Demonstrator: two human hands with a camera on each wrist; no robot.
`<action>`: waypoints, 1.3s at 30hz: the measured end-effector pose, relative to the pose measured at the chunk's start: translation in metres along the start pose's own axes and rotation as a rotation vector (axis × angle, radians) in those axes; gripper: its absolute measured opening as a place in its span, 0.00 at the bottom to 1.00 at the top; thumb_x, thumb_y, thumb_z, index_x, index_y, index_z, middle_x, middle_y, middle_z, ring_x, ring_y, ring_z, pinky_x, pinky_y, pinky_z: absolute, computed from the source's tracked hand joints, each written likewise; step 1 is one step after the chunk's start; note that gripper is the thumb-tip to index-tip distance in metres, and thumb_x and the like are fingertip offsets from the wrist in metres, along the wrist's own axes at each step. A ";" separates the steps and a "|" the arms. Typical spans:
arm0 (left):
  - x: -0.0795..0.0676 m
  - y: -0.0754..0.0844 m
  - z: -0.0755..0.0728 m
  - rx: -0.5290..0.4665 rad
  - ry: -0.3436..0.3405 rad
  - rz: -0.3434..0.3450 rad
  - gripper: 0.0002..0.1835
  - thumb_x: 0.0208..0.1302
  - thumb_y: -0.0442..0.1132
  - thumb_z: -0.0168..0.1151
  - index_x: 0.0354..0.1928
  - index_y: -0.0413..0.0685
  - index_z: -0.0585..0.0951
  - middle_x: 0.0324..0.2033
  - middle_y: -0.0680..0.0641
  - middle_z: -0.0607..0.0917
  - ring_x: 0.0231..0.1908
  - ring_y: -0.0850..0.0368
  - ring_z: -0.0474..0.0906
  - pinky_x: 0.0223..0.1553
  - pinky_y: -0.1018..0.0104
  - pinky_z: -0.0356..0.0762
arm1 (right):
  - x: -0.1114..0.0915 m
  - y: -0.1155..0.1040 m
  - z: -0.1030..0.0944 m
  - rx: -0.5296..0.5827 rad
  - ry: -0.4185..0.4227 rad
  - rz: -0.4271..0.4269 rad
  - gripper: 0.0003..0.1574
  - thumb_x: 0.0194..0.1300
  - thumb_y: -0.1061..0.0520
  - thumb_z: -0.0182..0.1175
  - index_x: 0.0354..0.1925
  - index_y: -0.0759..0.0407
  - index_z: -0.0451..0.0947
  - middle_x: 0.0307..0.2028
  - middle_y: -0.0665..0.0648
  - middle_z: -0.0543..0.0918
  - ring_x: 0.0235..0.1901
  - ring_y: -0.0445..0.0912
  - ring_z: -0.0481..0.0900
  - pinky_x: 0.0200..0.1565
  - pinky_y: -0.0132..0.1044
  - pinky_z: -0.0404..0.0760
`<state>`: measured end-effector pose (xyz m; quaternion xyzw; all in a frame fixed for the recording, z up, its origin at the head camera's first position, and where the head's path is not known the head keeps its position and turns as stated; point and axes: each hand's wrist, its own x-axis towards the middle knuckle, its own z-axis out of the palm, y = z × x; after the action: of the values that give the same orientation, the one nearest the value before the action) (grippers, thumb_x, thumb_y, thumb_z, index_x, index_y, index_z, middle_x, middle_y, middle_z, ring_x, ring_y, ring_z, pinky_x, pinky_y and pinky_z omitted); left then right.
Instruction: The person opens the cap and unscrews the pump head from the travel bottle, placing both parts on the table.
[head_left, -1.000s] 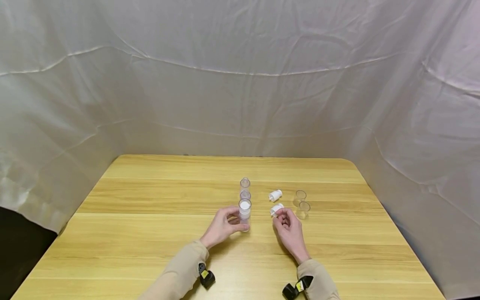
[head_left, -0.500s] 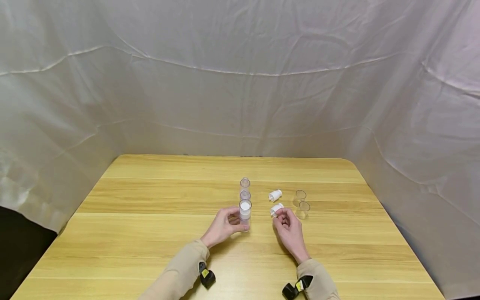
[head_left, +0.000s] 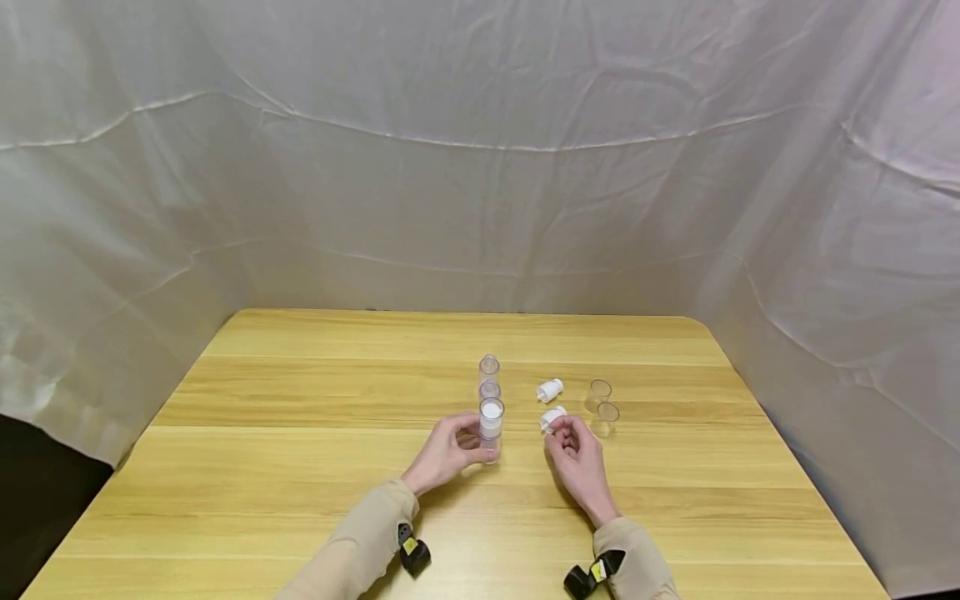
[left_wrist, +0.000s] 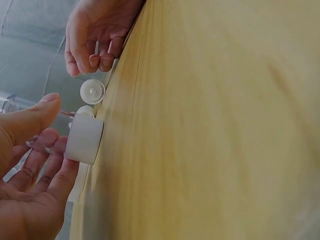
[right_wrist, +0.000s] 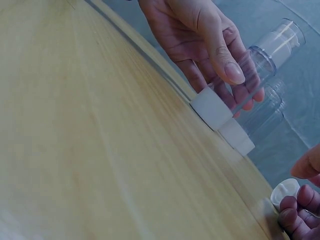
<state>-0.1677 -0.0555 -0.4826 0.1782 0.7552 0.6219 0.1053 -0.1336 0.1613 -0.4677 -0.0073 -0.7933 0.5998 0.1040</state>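
No clear shift: bottle (head_left: 491, 427) in grip of left hand (head_left: 447, 456), pump (head_left: 551, 417) beside relaxed right hand (head_left: 579, 463).

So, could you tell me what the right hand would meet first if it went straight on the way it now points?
Most likely the nearer small white piece, lying just ahead of the right hand; whether it already touches the piece is unclear.

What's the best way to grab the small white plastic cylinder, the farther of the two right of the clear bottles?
Probably pinch the farther white cylinder across the middle of its rounded body, coming from above. It lies on its side, leaving that body exposed upward, while the nearer white cylinder lies just in front, likely making a low approach from the near side awkward.
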 end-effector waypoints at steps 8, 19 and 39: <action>0.002 0.000 0.000 0.041 -0.004 0.017 0.26 0.56 0.28 0.72 0.57 0.30 0.78 0.54 0.31 0.83 0.56 0.36 0.81 0.65 0.46 0.78 | 0.014 0.033 0.001 0.024 0.025 0.044 0.10 0.65 0.73 0.57 0.46 0.72 0.74 0.32 0.56 0.77 0.28 0.33 0.72 0.32 0.21 0.75; 0.003 -0.001 -0.002 0.064 -0.019 0.021 0.26 0.56 0.29 0.73 0.58 0.31 0.78 0.54 0.32 0.84 0.56 0.36 0.82 0.64 0.47 0.78 | 0.021 0.024 -0.002 0.228 0.003 -0.042 0.18 0.66 0.71 0.60 0.53 0.76 0.71 0.37 0.54 0.82 0.33 0.38 0.83 0.37 0.29 0.88; 0.002 -0.002 -0.003 0.077 -0.028 0.040 0.25 0.57 0.29 0.72 0.57 0.33 0.79 0.53 0.33 0.85 0.56 0.38 0.82 0.64 0.48 0.79 | 0.026 -0.014 0.012 0.231 -0.348 -0.381 0.50 0.60 0.72 0.66 0.75 0.56 0.57 0.69 0.66 0.68 0.68 0.64 0.68 0.71 0.37 0.73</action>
<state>-0.1707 -0.0574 -0.4836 0.2058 0.7733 0.5920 0.0965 -0.1598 0.1492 -0.4533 0.2571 -0.7128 0.6479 0.0772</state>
